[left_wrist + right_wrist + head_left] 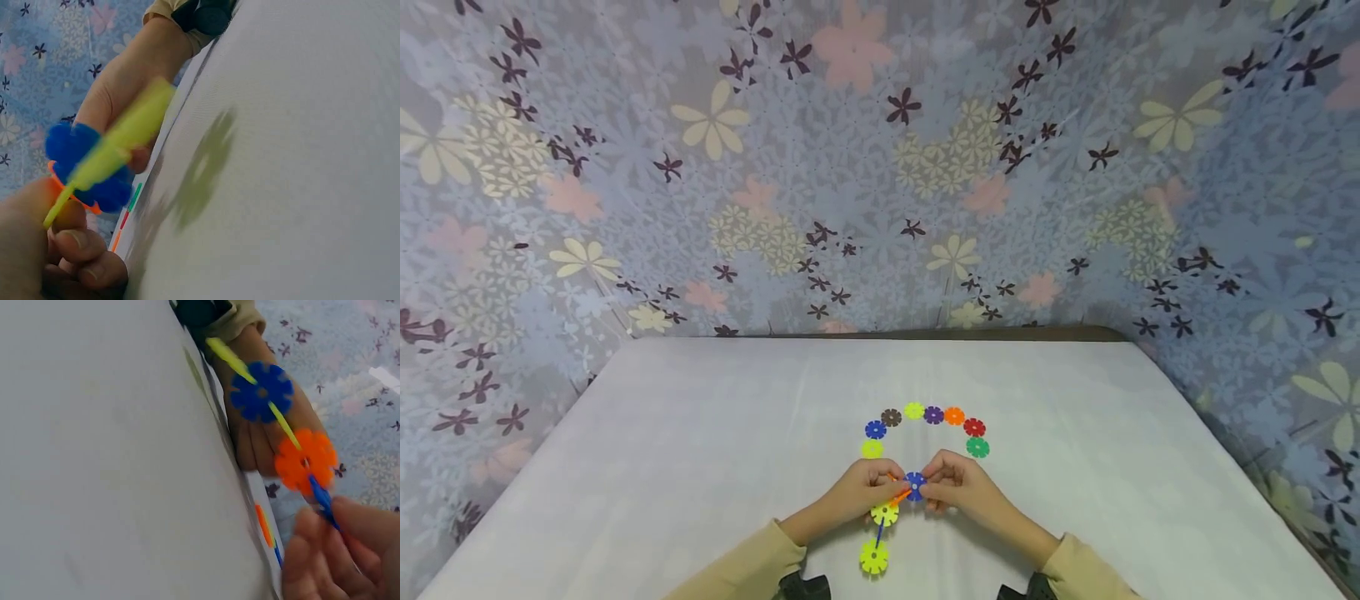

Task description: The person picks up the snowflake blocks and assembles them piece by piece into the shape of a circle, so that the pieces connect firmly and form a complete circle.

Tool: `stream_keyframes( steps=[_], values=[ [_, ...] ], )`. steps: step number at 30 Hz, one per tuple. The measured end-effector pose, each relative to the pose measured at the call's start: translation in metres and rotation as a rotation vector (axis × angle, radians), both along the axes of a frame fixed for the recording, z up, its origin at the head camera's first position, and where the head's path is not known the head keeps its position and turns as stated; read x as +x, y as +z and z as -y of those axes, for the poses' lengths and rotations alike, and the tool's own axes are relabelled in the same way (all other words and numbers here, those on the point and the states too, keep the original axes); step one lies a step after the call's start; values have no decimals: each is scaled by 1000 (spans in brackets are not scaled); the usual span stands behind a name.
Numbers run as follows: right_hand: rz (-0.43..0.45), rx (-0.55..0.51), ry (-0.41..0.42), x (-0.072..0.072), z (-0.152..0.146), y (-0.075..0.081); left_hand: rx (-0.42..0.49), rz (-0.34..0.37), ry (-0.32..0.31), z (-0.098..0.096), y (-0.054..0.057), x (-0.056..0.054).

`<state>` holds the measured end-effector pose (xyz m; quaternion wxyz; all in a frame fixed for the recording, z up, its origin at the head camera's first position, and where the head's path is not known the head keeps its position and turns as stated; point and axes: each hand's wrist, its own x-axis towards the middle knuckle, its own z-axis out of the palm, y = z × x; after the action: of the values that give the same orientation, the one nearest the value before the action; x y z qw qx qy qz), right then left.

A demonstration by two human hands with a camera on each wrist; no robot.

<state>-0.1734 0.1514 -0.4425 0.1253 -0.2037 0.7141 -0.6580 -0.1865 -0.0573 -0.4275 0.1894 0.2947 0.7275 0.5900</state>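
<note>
Notched plastic discs are slotted together in a chain between both hands. Its lower part has a yellow disc (874,557), a blue disc seen edge-on (880,532) and another yellow disc (885,512). At the upper end, an orange disc (306,461) joins a blue disc (914,486). My left hand (867,486) pinches the orange disc, its fingers partly covering it. With thumb and fingers, my right hand (961,483) grips the outer edge of the end blue disc. In the right wrist view, this blue disc (323,500) meets the orange one at the slots.
Beyond the hands, loose discs lie in an arc on the white table (700,433), from a yellow disc (872,449) past a brown disc (891,417) to a green disc (977,447). A flowered cloth (865,167) hangs behind the table.
</note>
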Motion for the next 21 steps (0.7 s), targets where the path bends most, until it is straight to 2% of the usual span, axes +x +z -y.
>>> stream_keyframes(
  steps=[3, 5, 7, 9, 11, 13, 16, 21],
  values=[
    [-103, 155, 23, -5, -7, 6, 8, -27, -6, 1, -1, -1],
    [-228, 300, -26, -10, -16, 13, 26, -32, 0, 1, -1, -3],
    [-331, 467, -120, -14, -25, 20, 37, -40, 14, 1, 4, -2],
    [-350, 639, -212, -15, -32, 25, 48, -43, 48, 1, 4, -1],
    [-309, 744, -232, -17, -36, 27, 58, -47, 84, 2, 4, -2],
    [-254, 796, -209, -18, -38, 27, 68, -51, 114, 2, 4, -2],
    [-239, 781, -197, -19, -38, 24, 82, -36, 137, 1, 3, -3],
    [-320, 816, -346, -22, -42, 17, 97, -16, 144, 0, 3, -2]
  ],
)
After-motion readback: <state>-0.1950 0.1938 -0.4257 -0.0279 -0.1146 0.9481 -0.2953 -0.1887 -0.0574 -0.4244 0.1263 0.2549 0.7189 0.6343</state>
